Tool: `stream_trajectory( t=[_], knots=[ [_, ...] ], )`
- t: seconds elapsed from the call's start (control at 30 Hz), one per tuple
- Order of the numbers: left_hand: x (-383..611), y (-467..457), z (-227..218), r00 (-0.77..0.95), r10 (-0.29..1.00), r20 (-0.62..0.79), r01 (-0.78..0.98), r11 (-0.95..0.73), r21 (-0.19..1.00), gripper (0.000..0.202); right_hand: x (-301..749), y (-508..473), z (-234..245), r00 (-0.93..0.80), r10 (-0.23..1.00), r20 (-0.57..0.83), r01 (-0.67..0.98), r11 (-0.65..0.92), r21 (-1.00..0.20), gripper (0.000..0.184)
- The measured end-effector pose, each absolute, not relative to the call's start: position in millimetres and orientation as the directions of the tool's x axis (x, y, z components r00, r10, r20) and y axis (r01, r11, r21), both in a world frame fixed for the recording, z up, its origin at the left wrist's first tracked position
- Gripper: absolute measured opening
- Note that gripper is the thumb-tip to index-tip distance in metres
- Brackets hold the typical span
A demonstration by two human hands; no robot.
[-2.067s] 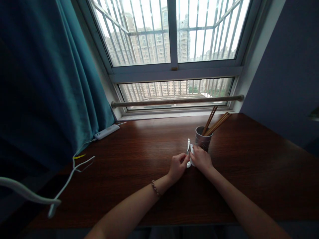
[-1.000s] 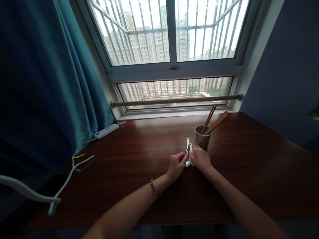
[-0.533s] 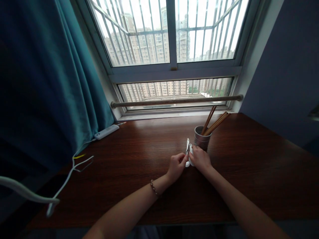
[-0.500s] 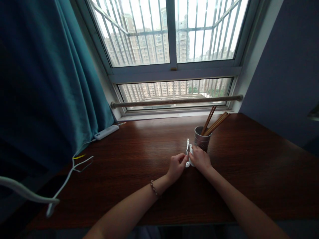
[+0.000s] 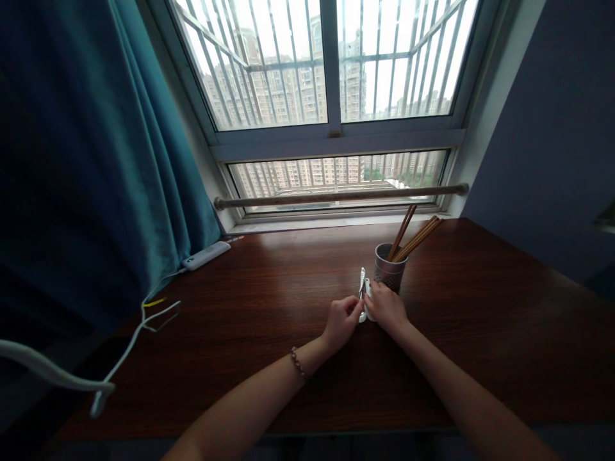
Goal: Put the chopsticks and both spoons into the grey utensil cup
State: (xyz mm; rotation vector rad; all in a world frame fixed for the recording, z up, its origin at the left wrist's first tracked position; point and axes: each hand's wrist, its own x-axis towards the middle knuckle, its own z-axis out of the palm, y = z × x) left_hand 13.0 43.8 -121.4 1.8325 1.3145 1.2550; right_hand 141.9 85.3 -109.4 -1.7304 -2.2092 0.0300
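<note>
A shiny metal spoon [image 5: 362,275] lies on the table with its handle toward the window. My left hand [image 5: 341,320] is closed in a pinch on its lower part, which the fingers partly cover. Right beside it is a slim white piece [image 5: 368,286] that looks like a white spoon. My right hand [image 5: 387,307] is curled over this piece from the right and hides most of it. The fingertips of both hands almost meet. Just beyond my right hand stands a metal cup [image 5: 390,272] holding several wooden chopsticks [image 5: 417,239].
The brown wooden table [image 5: 288,269] reaches the window sill. A white power strip [image 5: 206,255] lies at the back left by the teal curtain [image 5: 163,192]. White cables [image 5: 129,349] trail along the left side. A metal rail [image 5: 336,196] crosses the window.
Almost nothing differs. The left fingers have shifted very slightly around the lower part of the metal spoon; the right hand keeps its place.
</note>
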Motion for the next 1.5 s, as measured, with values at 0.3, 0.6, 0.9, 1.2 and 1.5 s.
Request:
stream_trajectory(
  t=[0.3, 0.6, 0.9, 1.2, 1.5],
  knots=[
    [15, 43, -120, 0.111, 0.904, 0.413, 0.418, -0.419, 0.806, 0.035, 141, 85, -109, -0.221, 0.947, 0.235, 0.944, 0.268, -0.19, 0.018],
    [17, 45, -122, 0.121, 0.897, 0.425, 0.416, -0.434, 0.799, 0.036, 141, 86, -110, -0.223, 0.947, 0.23, 0.944, 0.268, -0.192, 0.018],
    [17, 44, -123, 0.116, 0.9, 0.421, 0.409, -0.429, 0.805, 0.036, 141, 86, -112, -0.224, 0.94, 0.258, 0.94, 0.279, -0.199, 0.018],
    [16, 45, -121, 0.113, 0.904, 0.412, 0.413, -0.42, 0.808, 0.034, 141, 88, -116, -0.212, 0.931, 0.295, 0.939, 0.278, -0.201, 0.017],
    [16, 46, -123, 0.116, 0.904, 0.411, 0.432, -0.418, 0.799, 0.034, 142, 90, -120, -0.206, 0.93, 0.305, 0.932, 0.281, -0.228, 0.017]
  ],
)
